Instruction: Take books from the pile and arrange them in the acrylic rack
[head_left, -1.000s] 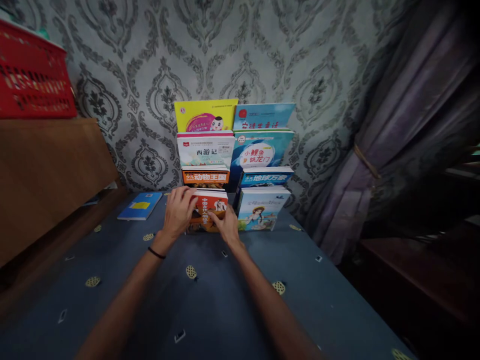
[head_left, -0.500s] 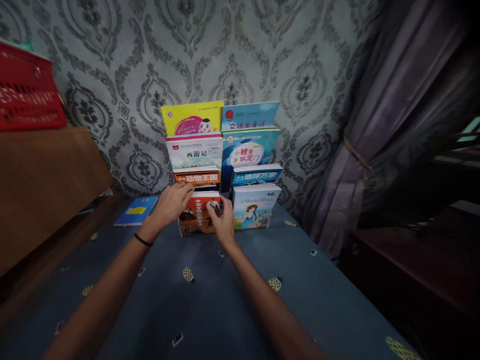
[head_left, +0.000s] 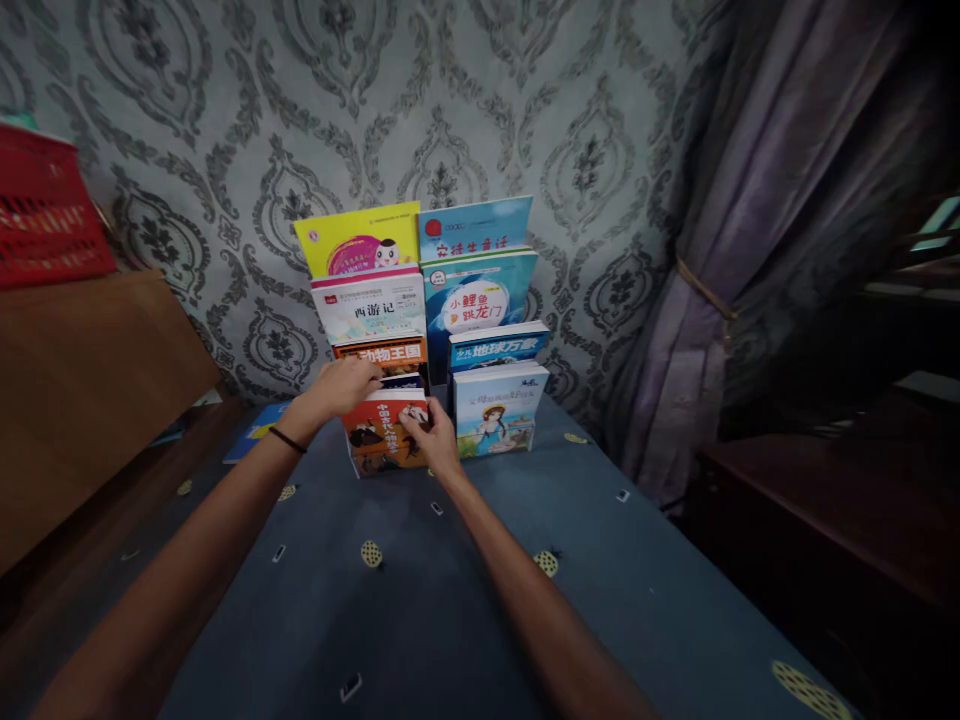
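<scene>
A red paperback book (head_left: 379, 430) with a light top edge stands at the front of the left column of books. My right hand (head_left: 435, 437) grips its right edge, thumb on the cover and the other fingers partly hidden. Over its upper left corner my left hand (head_left: 343, 386) is closed, fingers bent at the top edge and the thumb out of sight. Just behind stand a dark blue book (head_left: 403, 382), mostly covered, and an orange book (head_left: 405, 355). Higher in this column are a pale book (head_left: 375, 308) and a yellow book (head_left: 360, 235).
The right column holds a light blue book with a girl (head_left: 495, 415), a dark blue book (head_left: 499, 347) and taller blue books (head_left: 480, 295). Another blue book (head_left: 251, 440) lies flat at left. A cardboard box (head_left: 90, 390) bears a red basket (head_left: 45, 210). Patterned wall behind; curtain (head_left: 667, 330) at right.
The view has shifted slightly, moving the books leftward in the picture. The red book's top now sits a little apart from the dark blue book behind. Both hands stay at the red book.
</scene>
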